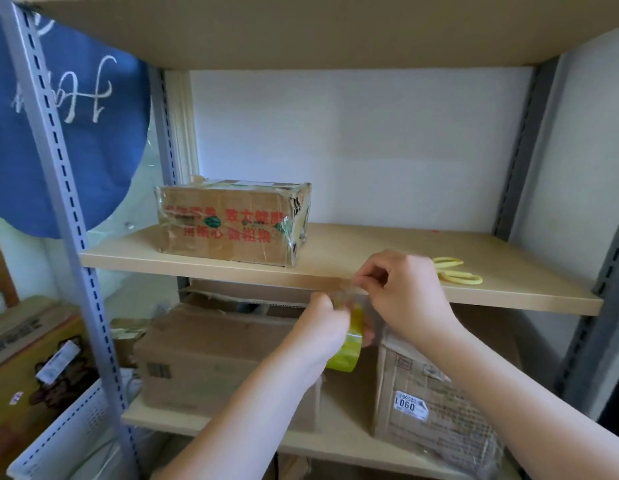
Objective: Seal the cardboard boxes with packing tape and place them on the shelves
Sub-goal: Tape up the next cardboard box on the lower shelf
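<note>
My left hand [323, 318] grips the yellow tape roll [349, 344] just below the middle shelf's [509, 289] front edge, steadying it so my right hand [401, 292] can pinch the loose clear end, probably to peel it. That end is hard to see. A taped box [232, 223] sits at the shelf's left end.

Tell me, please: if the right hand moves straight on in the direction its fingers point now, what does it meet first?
The right hand points left, its fingers pinching the tape end. It would first meet the left hand holding the tape roll, though depth is unclear.
</note>
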### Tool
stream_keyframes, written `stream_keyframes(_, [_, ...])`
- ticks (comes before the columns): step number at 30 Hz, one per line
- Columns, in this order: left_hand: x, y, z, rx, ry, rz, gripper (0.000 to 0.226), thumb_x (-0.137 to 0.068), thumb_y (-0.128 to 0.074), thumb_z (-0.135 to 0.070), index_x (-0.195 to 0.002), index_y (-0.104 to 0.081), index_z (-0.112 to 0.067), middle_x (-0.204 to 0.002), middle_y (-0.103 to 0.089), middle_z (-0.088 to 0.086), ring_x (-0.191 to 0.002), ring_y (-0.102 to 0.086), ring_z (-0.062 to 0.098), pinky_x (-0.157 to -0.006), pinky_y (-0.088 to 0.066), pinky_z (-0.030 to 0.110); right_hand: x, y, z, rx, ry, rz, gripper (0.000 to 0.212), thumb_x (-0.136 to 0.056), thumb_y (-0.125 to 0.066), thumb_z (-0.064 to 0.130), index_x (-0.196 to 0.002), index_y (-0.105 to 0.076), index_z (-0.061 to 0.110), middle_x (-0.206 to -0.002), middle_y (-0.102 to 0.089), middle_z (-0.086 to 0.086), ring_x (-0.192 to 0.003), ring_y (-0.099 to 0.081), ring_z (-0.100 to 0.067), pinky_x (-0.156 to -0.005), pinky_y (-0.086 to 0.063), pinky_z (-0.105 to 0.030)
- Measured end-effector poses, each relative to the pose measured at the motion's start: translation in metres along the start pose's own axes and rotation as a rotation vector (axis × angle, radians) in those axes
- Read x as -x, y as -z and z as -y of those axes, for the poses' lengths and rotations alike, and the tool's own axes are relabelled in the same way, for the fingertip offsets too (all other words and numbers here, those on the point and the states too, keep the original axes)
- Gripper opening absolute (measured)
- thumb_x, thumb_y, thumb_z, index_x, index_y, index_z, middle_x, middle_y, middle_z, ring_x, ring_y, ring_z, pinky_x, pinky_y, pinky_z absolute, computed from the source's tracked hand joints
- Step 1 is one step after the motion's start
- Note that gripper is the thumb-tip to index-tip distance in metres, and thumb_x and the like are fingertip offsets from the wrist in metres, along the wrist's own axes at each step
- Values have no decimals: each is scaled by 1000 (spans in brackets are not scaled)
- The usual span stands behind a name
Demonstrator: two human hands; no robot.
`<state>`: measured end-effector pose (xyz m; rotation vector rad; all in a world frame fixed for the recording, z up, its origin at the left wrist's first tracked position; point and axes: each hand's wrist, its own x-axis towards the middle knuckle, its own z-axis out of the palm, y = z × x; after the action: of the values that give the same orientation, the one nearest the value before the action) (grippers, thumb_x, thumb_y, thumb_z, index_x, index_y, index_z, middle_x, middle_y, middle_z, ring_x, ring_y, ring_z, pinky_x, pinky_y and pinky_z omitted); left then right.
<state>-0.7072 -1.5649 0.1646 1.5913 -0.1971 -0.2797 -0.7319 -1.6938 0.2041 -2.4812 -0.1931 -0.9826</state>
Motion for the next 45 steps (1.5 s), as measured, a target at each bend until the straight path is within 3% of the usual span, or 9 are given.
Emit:
stream_keyframes(5, [-2, 4, -3, 17, 43, -85, 28, -105, -47, -32, -112, -47, -5, -69, -67, 5, -39, -61, 7, -38, -45, 17, -31, -12, 0, -84, -133, 45, 10, -78, -74, 8, -72, -76, 16, -67, -67, 11, -65, -59, -3, -55, -38, -5])
stream_keyframes(13, [-21, -2, -6, 208, 44, -156, 13, -106, -42, -15, -113, -43, -4, -83, -63, 13, -51, -57, 19, -46, -54, 24, -55, -36, -5, 170, -161, 186, 8, -82, -75, 25, -79, -67, 23, -118, -54, 4, -100, -59, -22, -77, -53, -32])
stream_keyframes(19, [-26, -1, 8, 222, -48, -148, 16, -104, -48, -27, -111, -46, -12, -76, -70, 12, -52, -66, 22, -58, -57, 32, -66, -30, 2, 292, -159, 254, 101, -75, -77, 56, -153, -20, 25, -146, -22, -6, -128, -41, -31, -96, -45, -40])
stream_keyframes(23, [-26, 5, 13, 94, -125, -199, 39, -98, -60, -33, -126, -48, -9, -91, -74, 7, -64, -72, 11, -56, -54, 21, -55, -32, 0, 410, -53, 49, 58, -80, -69, 6, -134, -53, 19, -132, -44, -5, -110, -51, -30, -70, -45, -33])
stream_keyframes(28, [-26, 15, 74, 238, -113, -187, 72, -91, -51, -64, -149, -38, -25, -130, -62, -10, -128, -54, 12, -113, -37, 37, 55, 9, -29, 356, 364, -385, 24, -86, -47, -1, -76, -66, 11, -78, -62, -2, -68, -53, -24, -57, -36, -28])
stream_keyframes(32, [-25, -19, 155, 143, -47, -440, 33, -100, -42, 1, -123, -57, -18, -109, -67, -12, -124, -59, 20, -112, -40, 36, 146, 5, -119, 443, -102, -146, 23, -90, -47, 7, -102, -66, 9, -103, -66, -7, -88, -62, -31, -66, -48, -32])
stream_keyframes(37, [-49, -77, 157, -428, -238, -114, 58, -106, -37, -34, -158, -19, -18, -161, -28, -5, -147, -27, 12, -113, -18, 18, 155, -11, -174, 429, -581, 0, 101, -85, -63, 52, -155, -13, 1, -162, -11, -21, -149, -16, -36, -121, -15, -45])
stream_keyframes(41, [-83, -91, 149, -499, -234, 40, 57, -104, -36, -44, -155, -24, -21, -150, -45, -4, -136, -45, 18, -98, -35, 22, 148, -12, -190, 256, -739, 6, 105, -87, -66, 49, -157, -1, 5, -160, -22, -20, -142, -34, -34, -111, -34, -43])
stream_keyframes(45, [-92, -101, 166, -468, -304, -141, 17, -104, -45, -30, -97, -53, -16, -103, -68, 8, -100, -62, 28, -77, -43, 32, 149, -12, -203, 161, -805, -61, 38, -97, -55, 11, -133, -46, 3, -106, -67, -20, -75, -56, -27, -63, -39, -29])
